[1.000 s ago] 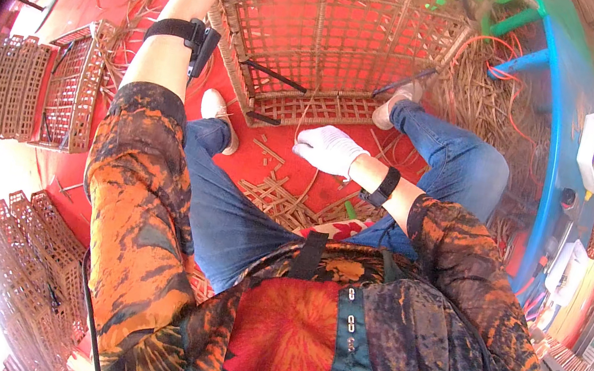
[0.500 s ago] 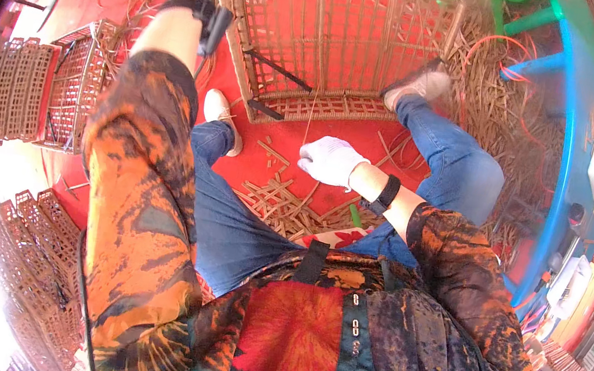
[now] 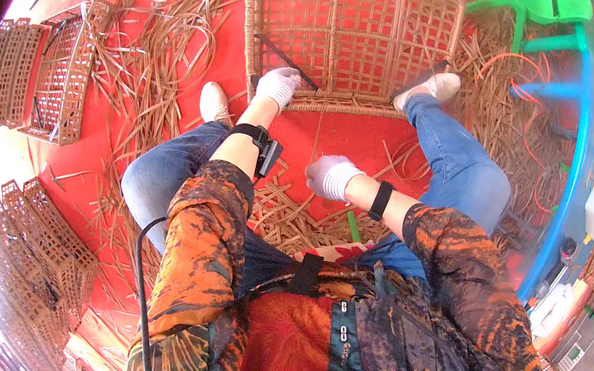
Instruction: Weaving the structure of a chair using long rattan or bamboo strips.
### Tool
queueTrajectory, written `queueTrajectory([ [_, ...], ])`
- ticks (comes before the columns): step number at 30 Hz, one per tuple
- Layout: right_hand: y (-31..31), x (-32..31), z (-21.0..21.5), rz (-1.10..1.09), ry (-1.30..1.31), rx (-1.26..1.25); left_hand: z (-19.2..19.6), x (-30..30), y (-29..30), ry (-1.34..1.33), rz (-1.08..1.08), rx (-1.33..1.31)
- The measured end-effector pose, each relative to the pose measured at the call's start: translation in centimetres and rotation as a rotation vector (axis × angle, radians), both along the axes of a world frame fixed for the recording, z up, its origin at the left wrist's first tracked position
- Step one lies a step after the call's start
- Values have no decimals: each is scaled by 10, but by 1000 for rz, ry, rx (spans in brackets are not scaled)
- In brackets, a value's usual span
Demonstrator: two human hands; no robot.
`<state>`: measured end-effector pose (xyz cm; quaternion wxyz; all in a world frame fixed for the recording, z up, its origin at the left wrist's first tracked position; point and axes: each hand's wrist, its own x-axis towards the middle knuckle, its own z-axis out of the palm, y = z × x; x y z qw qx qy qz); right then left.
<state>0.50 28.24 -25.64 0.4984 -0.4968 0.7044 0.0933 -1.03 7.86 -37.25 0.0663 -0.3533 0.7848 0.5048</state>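
In front of me a large brown woven rattan basket [image 3: 328, 45] stands on the red floor, its openwork panel facing up and black rods at its near corners. My left hand [image 3: 278, 86], in a white glove, is at the basket's near left corner beside a black rod [image 3: 268, 51]. Its fingers are curled, and what they hold is hidden. Closer to me, my right hand [image 3: 330, 176], also gloved, is closed in a pinch below the near rim. A thin strand runs faintly from it up toward the rim.
Cut cane strips [image 3: 299, 221] lie between my legs, with more heaped on both sides. Finished woven baskets [image 3: 64, 76] stand at left. On the right are a green stool [image 3: 550, 8] and a blue-framed table [image 3: 569, 176] with tools. My shoes [image 3: 214, 102] flank the basket.
My left hand has come back from the far left to the basket's near corner. The right hand has dropped slightly, still pinched. My left knee has swung outward.
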Motion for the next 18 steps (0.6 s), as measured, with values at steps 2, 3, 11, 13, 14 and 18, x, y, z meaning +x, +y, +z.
queueTrajectory([
  [2,-3,11,-9,29,-57,72,-13,-3,13,-11,27,13],
  [3,-4,14,-13,36,-59,83,-18,-7,19,-14,34,23],
  [11,-6,19,-13,115,-148,80,-64,-56,49,-263,55,41],
  [13,-6,18,-8,73,-163,47,-79,-70,51,-183,151,42],
  [14,-6,18,-7,117,-167,59,-86,-76,53,-202,173,-13],
  [18,-10,13,-12,159,-283,58,-106,-98,52,-213,150,-89],
])
